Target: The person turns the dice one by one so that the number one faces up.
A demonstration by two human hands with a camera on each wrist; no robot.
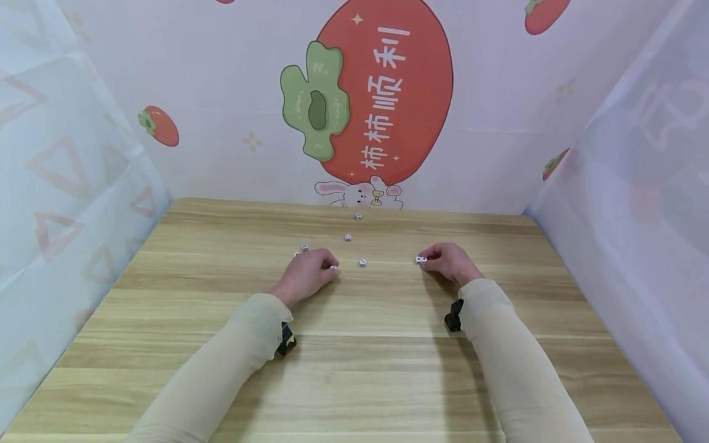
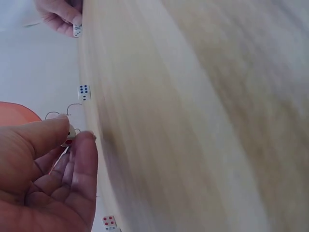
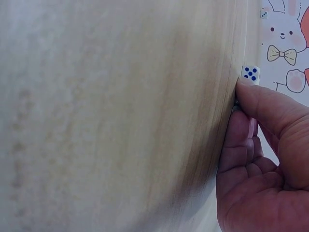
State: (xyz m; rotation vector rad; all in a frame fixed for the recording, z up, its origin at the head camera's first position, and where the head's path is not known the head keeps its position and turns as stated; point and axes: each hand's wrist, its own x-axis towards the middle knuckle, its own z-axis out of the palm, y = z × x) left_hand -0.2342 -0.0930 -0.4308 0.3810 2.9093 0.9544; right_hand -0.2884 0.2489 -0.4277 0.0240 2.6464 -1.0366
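Observation:
My left hand (image 1: 306,272) pinches a small white die (image 2: 69,137) between thumb and fingers. A red pip shows on that die in the left wrist view. On the right, my right hand (image 1: 450,261) has thumb and fingertips on a white die (image 3: 250,74) with five blue pips; in the head view there may be a second die against it, too small to tell. Between the hands lies a loose die (image 1: 362,263). Another die (image 1: 304,247) sits just beyond the left hand, with one more partly hidden beside it.
Farther back on the wooden table (image 1: 365,381) are two dice, one (image 1: 348,237) nearer and one (image 1: 358,216) close to the back edge. A printed backdrop (image 1: 221,74) rises behind, and pale sheets (image 1: 637,184) flank both sides.

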